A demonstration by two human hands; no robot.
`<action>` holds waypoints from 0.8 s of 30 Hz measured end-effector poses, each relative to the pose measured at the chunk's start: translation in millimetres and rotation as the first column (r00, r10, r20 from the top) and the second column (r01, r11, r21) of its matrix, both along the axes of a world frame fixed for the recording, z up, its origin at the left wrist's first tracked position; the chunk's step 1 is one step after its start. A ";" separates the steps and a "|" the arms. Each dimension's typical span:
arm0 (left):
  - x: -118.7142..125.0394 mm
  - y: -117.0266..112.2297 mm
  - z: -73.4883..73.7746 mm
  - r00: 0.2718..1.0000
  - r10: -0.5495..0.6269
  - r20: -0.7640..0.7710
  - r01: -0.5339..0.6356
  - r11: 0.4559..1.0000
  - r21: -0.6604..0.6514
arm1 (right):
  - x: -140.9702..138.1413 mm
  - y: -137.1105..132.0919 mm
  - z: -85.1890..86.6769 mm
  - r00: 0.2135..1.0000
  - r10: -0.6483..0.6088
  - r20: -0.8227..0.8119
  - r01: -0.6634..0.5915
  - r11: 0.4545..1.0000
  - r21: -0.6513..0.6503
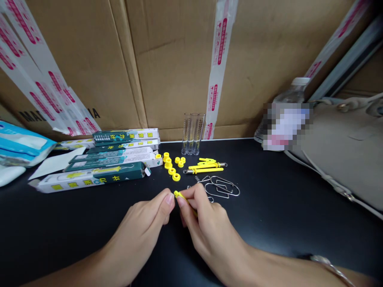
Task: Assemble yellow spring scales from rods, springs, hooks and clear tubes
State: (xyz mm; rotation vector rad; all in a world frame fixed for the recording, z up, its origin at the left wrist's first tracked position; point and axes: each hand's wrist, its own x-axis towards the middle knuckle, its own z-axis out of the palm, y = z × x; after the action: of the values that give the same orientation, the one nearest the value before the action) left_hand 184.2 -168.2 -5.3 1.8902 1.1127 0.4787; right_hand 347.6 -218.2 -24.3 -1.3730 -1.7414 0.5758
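Observation:
My right hand (206, 219) pinches a thin yellow plastic rod (177, 193), its small head sticking out past the thumb. Close against that head is my left hand (154, 213), fingers curled and thumb pressed down; whatever it grips is hidden. Just beyond my hands lie several yellow rings and caps (168, 162). Yellow rods with small springs (206, 169) lie to the right of these. Nearer my right fingers are several bent wire hooks (221, 187), partly covered by that hand. Three clear tubes with springs inside (193, 133) stand upright at the back.
Several green and white spring-scale boxes (92, 177) lie at the left, beside a white paper (55, 161) and a blue packet (25, 141). A plastic bottle (290, 95) and a grey bag (344, 147) are at the right. Behind the black table stands cardboard (176, 59).

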 end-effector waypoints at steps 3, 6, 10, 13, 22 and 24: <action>-0.9 -1.3 -0.8 1.000 0.013 -0.009 -0.013 1.000 0.012 | -0.9 0.3 0.7 1.000 -0.004 -0.016 0.004 1.000 -0.003; -0.9 -1.5 -1.1 1.000 0.012 -0.012 -0.011 1.000 0.025 | -1.9 0.9 1.8 1.000 0.002 -0.023 -0.002 1.000 -0.007; -0.1 -1.3 -0.7 1.000 0.010 -0.004 -0.010 1.000 0.030 | -3.0 1.4 2.0 0.999 0.023 -0.030 -0.024 0.999 -0.035; -0.2 -1.8 -0.4 1.000 0.014 -0.004 -0.014 1.000 0.023 | -3.6 1.3 2.0 0.998 0.037 -0.052 -0.038 0.999 -0.035; -1.0 -1.3 -1.9 1.000 0.026 -0.007 -0.026 1.000 0.004 | -4.6 1.2 4.0 0.999 0.004 -0.052 -0.005 1.000 -0.012; -0.8 -1.0 -2.6 1.000 0.021 -0.009 -0.021 1.000 0.000 | -4.7 0.7 3.5 0.999 0.000 -0.050 0.000 1.000 -0.015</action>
State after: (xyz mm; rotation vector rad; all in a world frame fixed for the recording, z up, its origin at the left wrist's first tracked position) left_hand 183.4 -169.3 -7.8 1.8836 1.1393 0.4822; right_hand 343.0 -217.5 -20.8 -1.3575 -1.7003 0.6188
